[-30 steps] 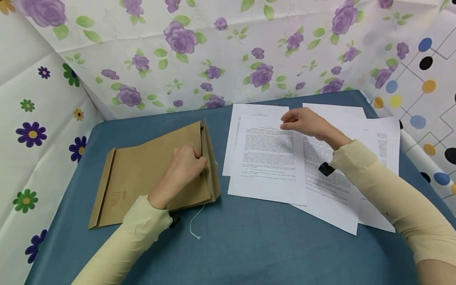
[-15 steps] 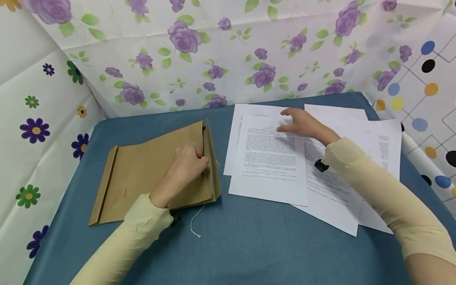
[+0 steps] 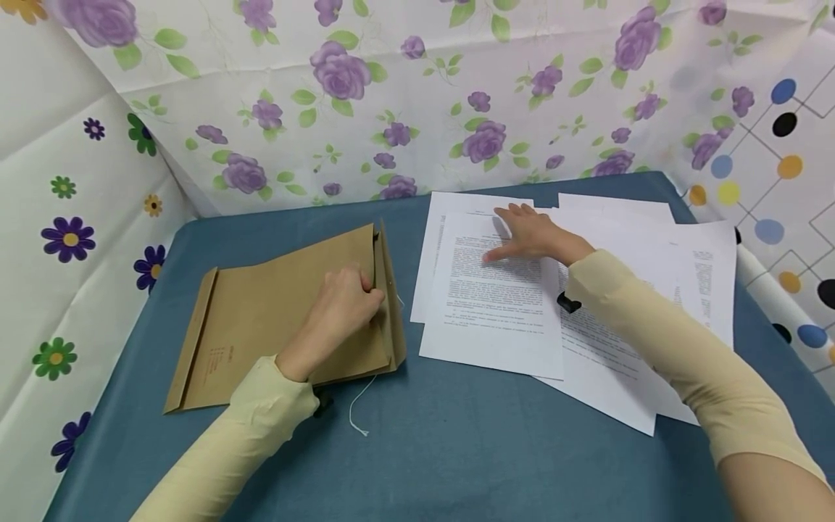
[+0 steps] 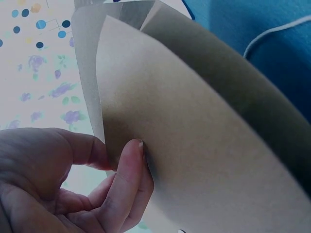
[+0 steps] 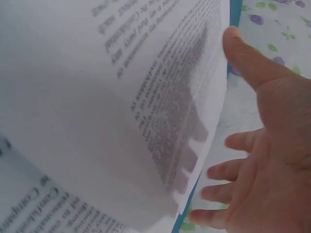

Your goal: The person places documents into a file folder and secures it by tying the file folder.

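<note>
Since 1 s earlier, the right hand had been shifted leftward over the front printed sheet, its fingers spread wide from a narrower gap. The brown paper envelope, laid on the blue cloth left of the sheet, was kept pinched at its open end by the left hand, wrist bent above it.

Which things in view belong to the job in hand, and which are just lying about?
Part of the job, it seems:
brown envelope, pinched by the left grip
printed sheets, beneath the right grip
white string, probably the envelope's tie

Just surroundings:
blue cloth
flowered backdrop
dotted backdrop
</note>
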Tool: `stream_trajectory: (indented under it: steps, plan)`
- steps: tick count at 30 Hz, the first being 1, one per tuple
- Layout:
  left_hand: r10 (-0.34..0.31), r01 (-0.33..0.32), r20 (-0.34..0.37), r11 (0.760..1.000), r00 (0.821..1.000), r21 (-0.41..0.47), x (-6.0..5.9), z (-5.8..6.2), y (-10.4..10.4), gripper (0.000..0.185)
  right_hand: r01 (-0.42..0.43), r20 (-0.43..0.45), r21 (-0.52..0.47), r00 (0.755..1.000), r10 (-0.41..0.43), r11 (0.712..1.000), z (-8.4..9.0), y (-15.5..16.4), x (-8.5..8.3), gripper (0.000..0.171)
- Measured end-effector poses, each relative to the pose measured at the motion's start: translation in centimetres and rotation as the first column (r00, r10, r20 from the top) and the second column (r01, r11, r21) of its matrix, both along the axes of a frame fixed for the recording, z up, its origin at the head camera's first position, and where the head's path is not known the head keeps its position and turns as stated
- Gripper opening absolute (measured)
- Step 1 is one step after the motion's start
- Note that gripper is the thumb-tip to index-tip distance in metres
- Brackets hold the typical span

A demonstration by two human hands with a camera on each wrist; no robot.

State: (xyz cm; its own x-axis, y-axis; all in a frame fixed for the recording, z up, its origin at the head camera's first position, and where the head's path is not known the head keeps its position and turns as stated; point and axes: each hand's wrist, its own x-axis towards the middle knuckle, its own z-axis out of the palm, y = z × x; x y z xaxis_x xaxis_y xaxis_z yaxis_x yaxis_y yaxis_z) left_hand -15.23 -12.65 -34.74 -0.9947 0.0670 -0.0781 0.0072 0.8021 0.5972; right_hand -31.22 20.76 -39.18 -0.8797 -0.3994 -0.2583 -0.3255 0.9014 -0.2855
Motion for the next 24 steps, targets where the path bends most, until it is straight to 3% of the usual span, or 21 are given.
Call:
stream_trajectory:
  steps: [11, 19, 24]
  plan:
    - [-0.004, 0.004, -0.002, 1.0, 1.0, 0.013, -0.1, -0.2, 0.1, 0.02, -0.001, 0.026, 0.008, 1.0, 0.0, 1.0, -0.6, -1.1, -0.1, 0.113]
    - [0.01, -0.01, 0.003, 1.0, 1.0, 0.016, -0.1, -0.1, 0.1, 0.017, 0.012, -0.032, 0.001, 0.999, -0.012, 1.0, -0.6, -1.4, -0.2, 0.114]
    - [0.008, -0.008, 0.003, 1.0, 1.0, 0.012, -0.2, -0.2, 0.1, 0.016, 0.055, -0.072, 0.051, 0.996, -0.051, 0.997, -0.3, -2.0, 0.1, 0.121]
